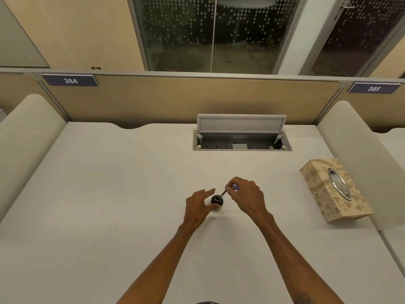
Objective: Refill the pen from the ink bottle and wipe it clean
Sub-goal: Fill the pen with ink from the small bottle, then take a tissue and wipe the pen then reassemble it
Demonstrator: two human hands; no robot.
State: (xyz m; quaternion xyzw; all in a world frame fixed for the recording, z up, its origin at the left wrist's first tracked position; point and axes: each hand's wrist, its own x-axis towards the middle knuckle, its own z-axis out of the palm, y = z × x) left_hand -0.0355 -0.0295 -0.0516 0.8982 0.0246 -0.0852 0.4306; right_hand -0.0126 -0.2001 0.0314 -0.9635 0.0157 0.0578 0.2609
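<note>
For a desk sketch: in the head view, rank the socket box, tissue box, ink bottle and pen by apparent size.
1-2. socket box and tissue box: too close to rank; the socket box is wider but farther away.
3. ink bottle.
4. pen, unsure: the right hand hides most of it.

Right hand (247, 198) pinches pen (224, 192), tilted, tip at open mouth of dark ink bottle (217, 200) on white desk (109, 194). Left hand (197, 208) beside bottle, fingers straight, thumb touching its base. Tissue box (335, 189) well apart at right
</note>
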